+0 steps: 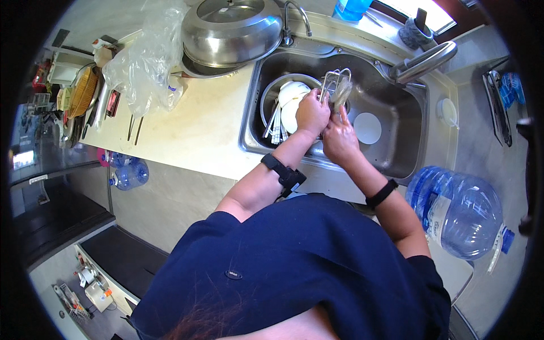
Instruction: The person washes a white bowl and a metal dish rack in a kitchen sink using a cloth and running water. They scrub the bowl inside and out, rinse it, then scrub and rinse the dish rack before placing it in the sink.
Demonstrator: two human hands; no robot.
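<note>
Both my hands are over the steel sink (396, 130). My left hand (313, 115) is closed around a metal utensil with wire loops (328, 79), whose loops stick up beyond the fingers. Close beside it, my right hand (341, 137) pinches a pale, limp, translucent piece (343, 90) against the loops; I cannot make out its kind. Under my left hand a round metal basin (265, 102) holds white bowls (290, 107) and several pale chopsticks (275, 127). A white round plate (367, 128) lies on the sink floor, right of my right hand.
A large steel pot with a lid (232, 42) stands behind the counter's edge, beside a clear plastic bag (150, 68). A thin faucet (297, 17) and a thicker faucet (425, 62) rise at the sink's rim. A big water jug (464, 215) lies at the right.
</note>
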